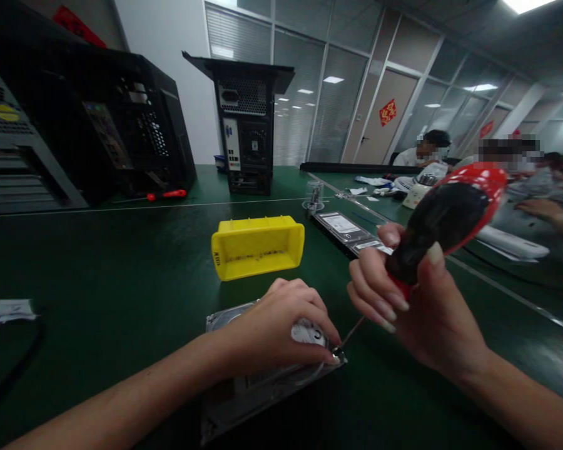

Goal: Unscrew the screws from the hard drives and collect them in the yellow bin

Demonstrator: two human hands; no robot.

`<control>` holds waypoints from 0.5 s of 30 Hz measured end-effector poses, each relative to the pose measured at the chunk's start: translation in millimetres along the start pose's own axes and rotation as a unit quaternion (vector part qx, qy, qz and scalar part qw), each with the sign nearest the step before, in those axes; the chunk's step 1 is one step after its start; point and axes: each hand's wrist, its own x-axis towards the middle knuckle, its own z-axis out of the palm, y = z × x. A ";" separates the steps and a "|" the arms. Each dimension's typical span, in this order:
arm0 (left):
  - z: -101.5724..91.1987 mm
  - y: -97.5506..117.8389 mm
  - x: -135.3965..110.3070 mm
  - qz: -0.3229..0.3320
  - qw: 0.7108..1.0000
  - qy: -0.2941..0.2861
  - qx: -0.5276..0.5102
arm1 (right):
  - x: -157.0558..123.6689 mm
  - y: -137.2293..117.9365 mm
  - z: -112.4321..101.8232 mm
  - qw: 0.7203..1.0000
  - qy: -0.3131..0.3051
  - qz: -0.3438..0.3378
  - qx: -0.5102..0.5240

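Observation:
My left hand [281,328] lies on a silver hard drive [258,390] on the green table, fingers curled over its top and pinching at its right corner. My right hand [415,306] is closed round the black-and-red handle of a screwdriver [443,222]. The thin shaft slants down to the left, and its tip meets the drive's corner beside my left fingertips. What sits under the tip is too small to make out.
A yellow plastic bin [258,247] lies on its side behind the drive. Two more drives [344,228] lie to its right. Open computer cases [248,125] stand at the back, a red screwdriver [166,195] near them. Other people sit at the far right.

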 end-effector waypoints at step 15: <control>3.3 1.6 -0.9 0.180 0.972 0.041 0.147 | -0.3 -12.9 -6.5 0.998 0.064 -0.006 -0.014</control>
